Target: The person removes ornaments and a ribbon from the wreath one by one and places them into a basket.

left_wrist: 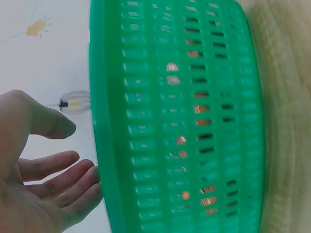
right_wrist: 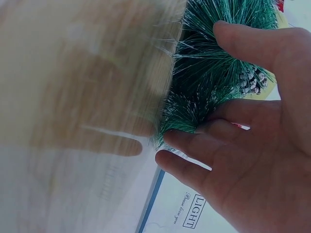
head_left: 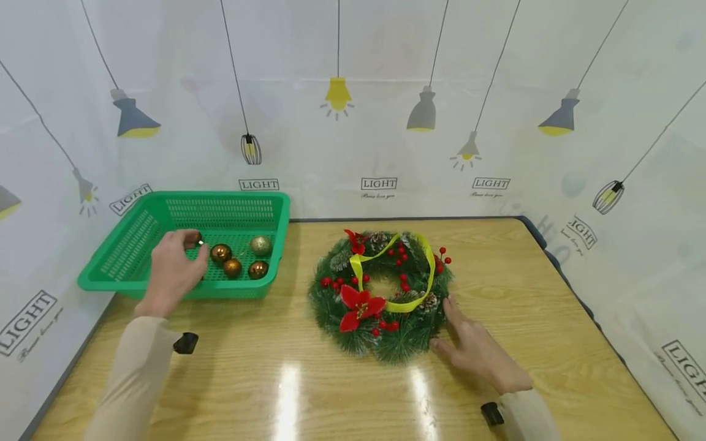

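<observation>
Over the near left part of a green plastic basket (head_left: 276, 245) is my left hand (head_left: 176, 260), thumb and fingers curved and apart. In the left wrist view nothing shows between its thumb (left_wrist: 58, 124) and fingers. Inside the basket lie several shiny Christmas baubles, among them a bronze one (head_left: 220, 253) and a pale gold one (head_left: 261, 245); another bauble shows partly behind my left fingertips. My right hand (head_left: 477, 349) rests at the right edge of a green Christmas wreath (head_left: 405, 346), its thumb (right_wrist: 243, 43) and fingers loosely extended against the branches.
A yellow ribbon loop (head_left: 429, 257) lies across the wreath, which carries a red poinsettia (head_left: 358, 307), red berries and pine cones. The wooden table (head_left: 248, 361) meets a pale backdrop (head_left: 331, 159) printed with lamps at the back and sides.
</observation>
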The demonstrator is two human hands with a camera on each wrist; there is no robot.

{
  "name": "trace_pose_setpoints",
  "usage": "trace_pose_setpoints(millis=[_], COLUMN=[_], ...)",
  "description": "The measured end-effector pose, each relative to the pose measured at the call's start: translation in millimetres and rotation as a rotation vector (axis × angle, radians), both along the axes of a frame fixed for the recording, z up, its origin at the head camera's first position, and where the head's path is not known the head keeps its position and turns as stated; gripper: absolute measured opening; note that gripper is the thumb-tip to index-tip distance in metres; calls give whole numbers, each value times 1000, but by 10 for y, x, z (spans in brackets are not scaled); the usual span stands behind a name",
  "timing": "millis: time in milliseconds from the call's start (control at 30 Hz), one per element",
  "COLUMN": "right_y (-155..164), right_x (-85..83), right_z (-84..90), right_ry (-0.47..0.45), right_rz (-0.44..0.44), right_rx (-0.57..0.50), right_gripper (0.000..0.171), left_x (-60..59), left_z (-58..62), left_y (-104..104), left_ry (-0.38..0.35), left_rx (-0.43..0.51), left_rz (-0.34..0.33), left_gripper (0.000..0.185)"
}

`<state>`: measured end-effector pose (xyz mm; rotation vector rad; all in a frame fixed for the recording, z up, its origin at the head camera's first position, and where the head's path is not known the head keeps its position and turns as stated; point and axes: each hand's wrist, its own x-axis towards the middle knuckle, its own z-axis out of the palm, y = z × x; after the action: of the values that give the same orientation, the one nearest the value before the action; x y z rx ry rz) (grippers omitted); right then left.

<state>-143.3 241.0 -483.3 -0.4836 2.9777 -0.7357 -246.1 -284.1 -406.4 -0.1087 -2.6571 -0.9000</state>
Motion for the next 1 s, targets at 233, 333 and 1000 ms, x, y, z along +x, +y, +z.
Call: trace_pose_setpoints(millis=[233,333,1000], right_y=[18,21,26], right_x=[-4,-6,14], right_z=[0,1,15], right_ry=[-13,-18,-14], right_rz=[-4,0,20], right_rx=[3,-3,-25], right_gripper=[87,88,87], left_x=[34,51,204], left_z=[71,86,-47], left_y=[228,319,896], left_ry=[21,26,81], left_rx=[-7,-2,22], left_rz=[-58,-75,-227], left_gripper=[42,41,32])
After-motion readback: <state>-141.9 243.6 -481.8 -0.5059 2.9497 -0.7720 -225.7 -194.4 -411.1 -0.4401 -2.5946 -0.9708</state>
